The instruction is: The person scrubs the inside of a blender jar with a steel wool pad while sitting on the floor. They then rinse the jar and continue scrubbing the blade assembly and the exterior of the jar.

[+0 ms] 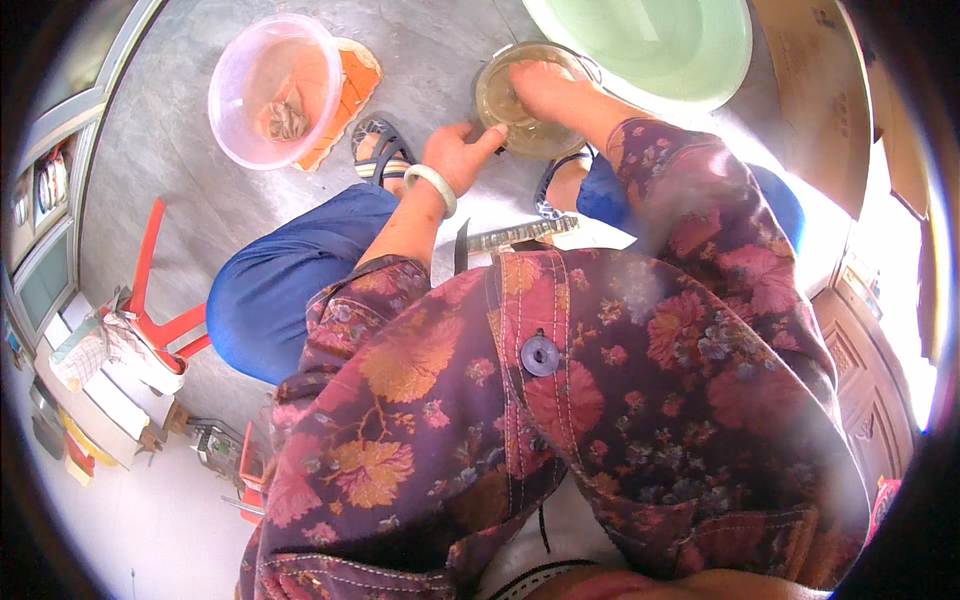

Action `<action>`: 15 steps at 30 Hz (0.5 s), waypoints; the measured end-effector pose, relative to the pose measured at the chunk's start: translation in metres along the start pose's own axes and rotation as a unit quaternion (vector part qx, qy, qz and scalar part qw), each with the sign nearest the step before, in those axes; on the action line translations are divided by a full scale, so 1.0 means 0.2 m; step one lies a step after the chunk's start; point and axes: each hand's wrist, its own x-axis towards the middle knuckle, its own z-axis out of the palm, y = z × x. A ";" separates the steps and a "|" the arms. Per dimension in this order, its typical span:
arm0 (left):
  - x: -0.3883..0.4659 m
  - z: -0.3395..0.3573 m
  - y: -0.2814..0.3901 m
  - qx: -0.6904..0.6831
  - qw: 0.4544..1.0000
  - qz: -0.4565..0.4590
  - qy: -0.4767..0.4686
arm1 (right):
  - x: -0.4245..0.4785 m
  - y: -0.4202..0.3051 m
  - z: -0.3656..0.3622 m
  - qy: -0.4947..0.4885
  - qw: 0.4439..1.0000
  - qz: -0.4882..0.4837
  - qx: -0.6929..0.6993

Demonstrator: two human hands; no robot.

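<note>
My right hand (547, 86) reaches into a round pot (577, 139) of cloudy brownish water, its fingers mostly hidden below the rim. Whether those fingers hold anything is not visible. At the near left edge of the pot, my left hand (459, 156) wears a pale bangle (431, 187). Its thumb lies against the rim and the other fingers curl outside it, holding the pot. The pot rests on the grey floor just beyond my sandalled feet. A large pale green basin (675, 75) stands beside it, at the upper right.
A translucent lavender tub (221, 112) with a bunched greyish cloth (286, 121) inside stands on an orange mat (361, 73). A red stool leg (147, 255) is left of my knee. Cardboard (817, 97) stands at the right, with a carved wooden panel (862, 375) below it.
</note>
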 end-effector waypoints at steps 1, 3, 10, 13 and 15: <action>0.00 0.00 0.01 0.001 1.000 -0.001 -0.002 | 0.01 0.01 0.03 0.012 1.000 -0.019 0.001; -0.01 0.01 0.02 -0.004 1.000 -0.001 -0.003 | 0.04 0.03 0.06 -0.024 0.998 -0.038 -0.040; -0.03 -0.04 0.08 -0.013 1.000 -0.002 -0.027 | 0.12 0.04 0.16 0.033 0.996 -0.062 -0.059; -0.08 -0.07 0.16 -0.009 0.999 -0.015 -0.030 | 0.11 -0.02 0.13 -0.011 0.999 -0.006 -0.053; -0.08 -0.08 0.17 -0.043 0.998 -0.013 -0.037 | 0.14 0.00 0.14 0.006 0.999 -0.001 -0.044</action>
